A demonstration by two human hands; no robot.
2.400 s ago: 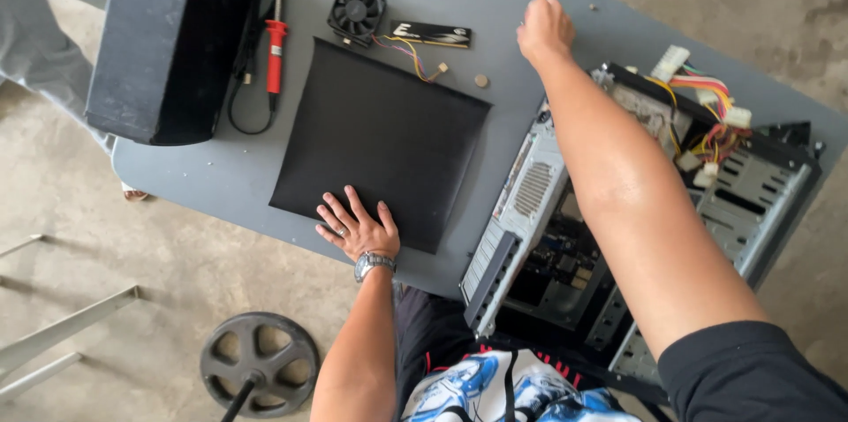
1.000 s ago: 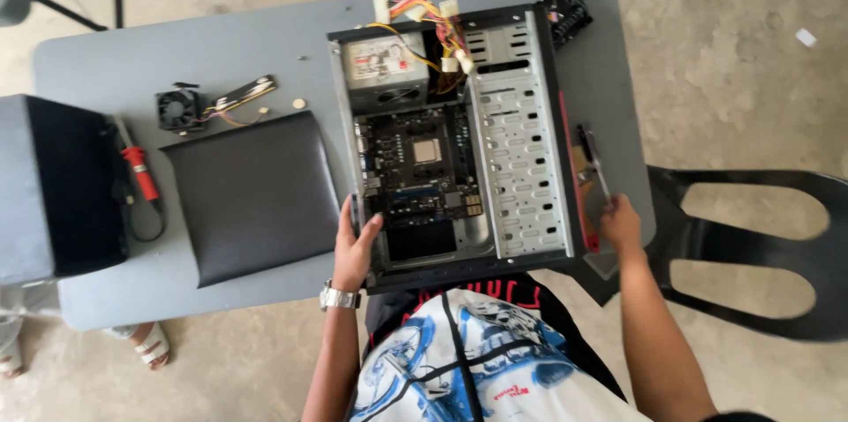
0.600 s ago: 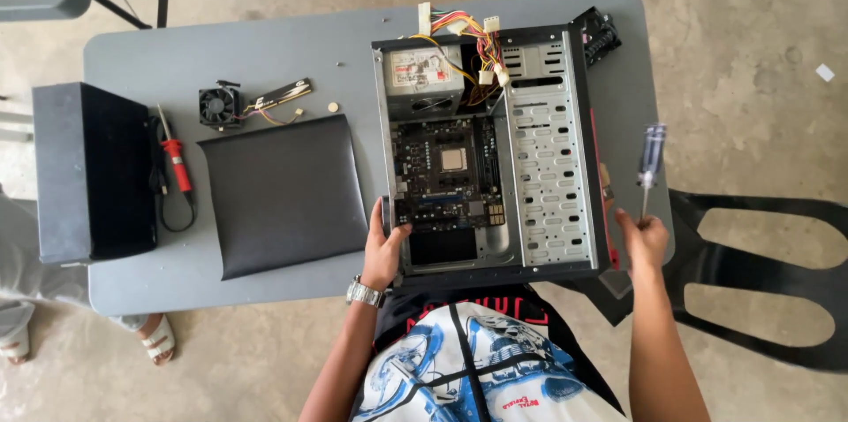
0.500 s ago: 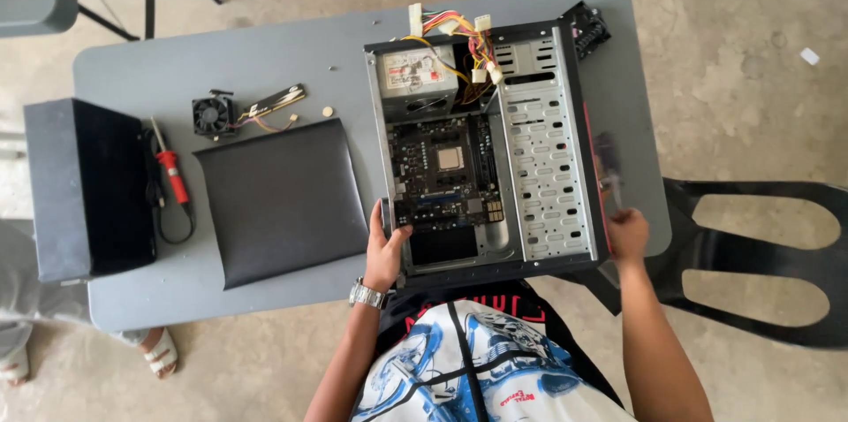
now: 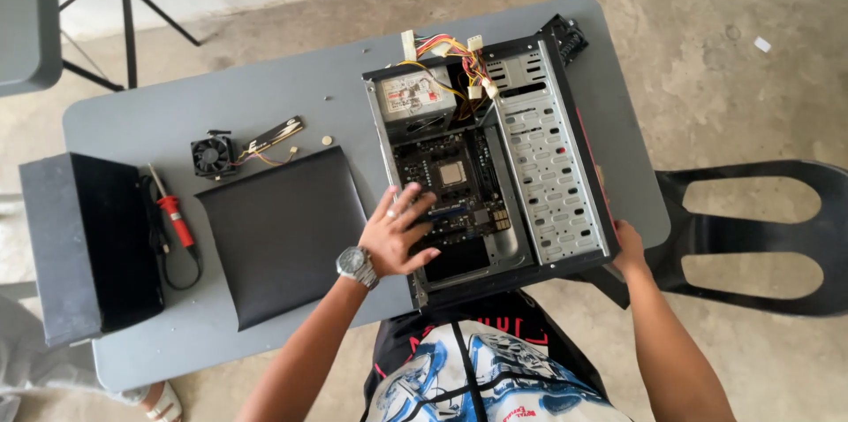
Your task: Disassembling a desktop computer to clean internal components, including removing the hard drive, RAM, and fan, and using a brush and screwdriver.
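An open computer case [image 5: 549, 166] lies on its side on the grey table [image 5: 221, 99], showing the motherboard [image 5: 450, 176] and a power supply [image 5: 412, 95] with coloured wires. My left hand [image 5: 399, 229], with a wristwatch, reaches into the case with fingers spread over the lower part of the motherboard and holds nothing. Down at the case's near right corner, my right hand [image 5: 629, 245] grips the edge. No tool shows in either hand.
A black side panel [image 5: 283, 232] lies left of the case. Beyond it are a small fan [image 5: 212, 157], a memory stick [image 5: 276, 132], a red-handled soldering iron [image 5: 177, 220] and a black box [image 5: 79, 245]. A black chair [image 5: 760, 236] stands at the right.
My left hand has moved from the case's left wall into the case over the motherboard. My right hand, which held a screwdriver upright, now grips the case corner; the screwdriver is out of sight.
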